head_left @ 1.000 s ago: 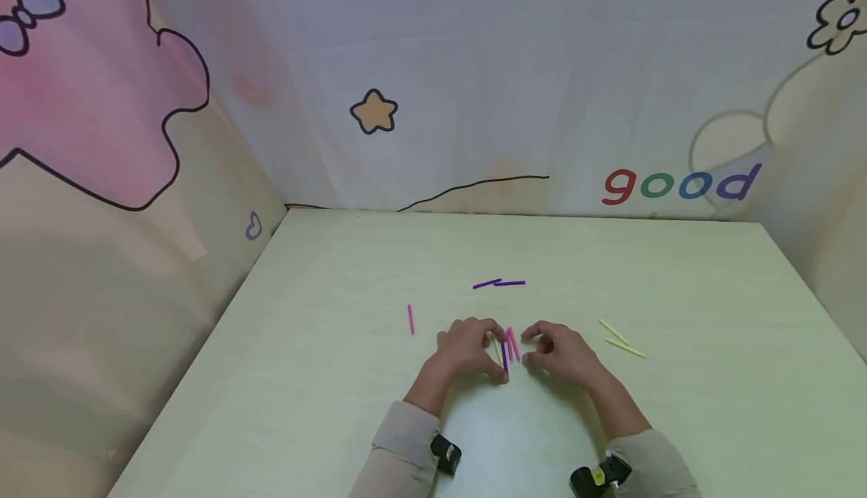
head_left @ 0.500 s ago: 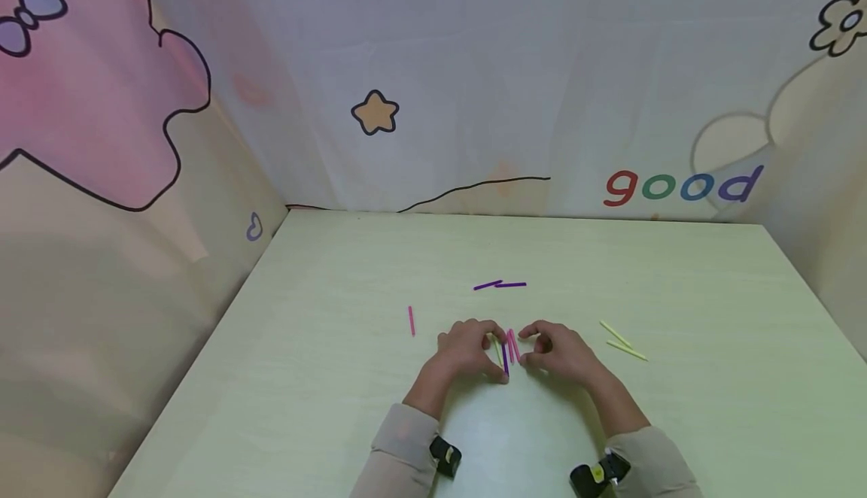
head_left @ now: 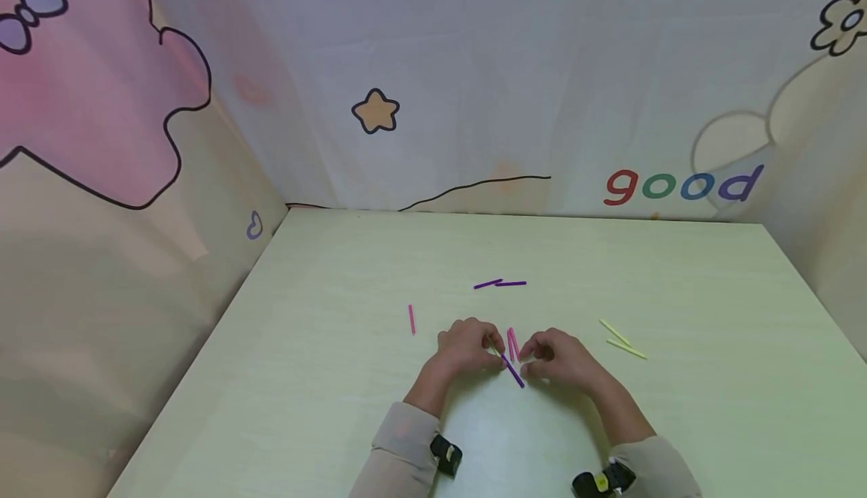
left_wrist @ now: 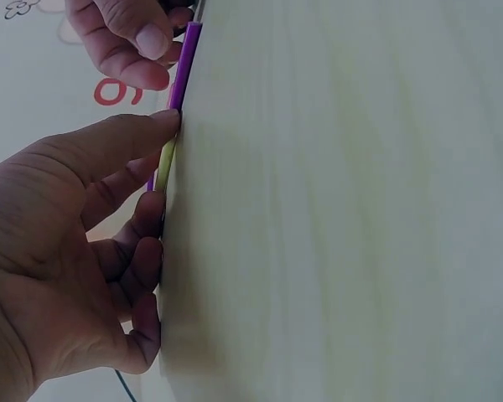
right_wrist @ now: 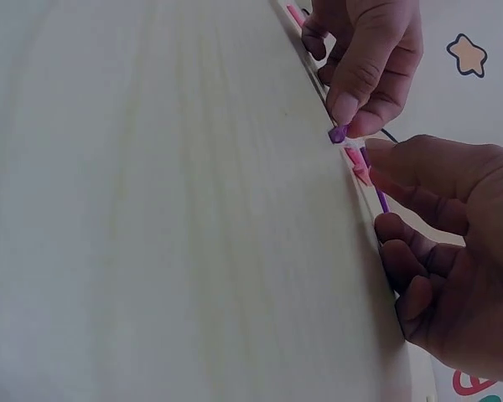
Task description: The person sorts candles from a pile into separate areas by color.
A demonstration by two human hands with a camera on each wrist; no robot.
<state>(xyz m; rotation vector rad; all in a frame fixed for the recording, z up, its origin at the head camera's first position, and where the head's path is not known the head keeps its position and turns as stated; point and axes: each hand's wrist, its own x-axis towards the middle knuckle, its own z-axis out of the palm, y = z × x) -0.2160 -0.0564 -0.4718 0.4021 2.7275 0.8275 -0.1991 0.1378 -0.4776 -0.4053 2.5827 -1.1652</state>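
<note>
My left hand [head_left: 470,345] pinches a purple stick [head_left: 513,372] near its upper end; the stick slants toward the table's front. A yellow-green stick [left_wrist: 164,163] lies by the left fingers in the left wrist view, mostly covered by them in the head view. Just right of these, two pink sticks [head_left: 512,345] lie side by side between the hands. My right hand [head_left: 558,359] is beside the pink sticks, thumb and forefinger bent and apart, fingertips close to their lower ends. In the right wrist view the purple stick's end [right_wrist: 339,134] shows below the left thumb.
Farther back on the pale table [head_left: 339,408] lie two purple sticks [head_left: 511,283], end over end. A single pink stick [head_left: 412,320] is on the left. Two yellow-green sticks [head_left: 626,349] lie to the right. A printed cloth wall [head_left: 460,122] rises behind the table.
The purple stick at the left hand has turned from nearly upright in view to slanting, its lower end swinging right. The left thumb has moved up; the right fingertips have dropped slightly.
</note>
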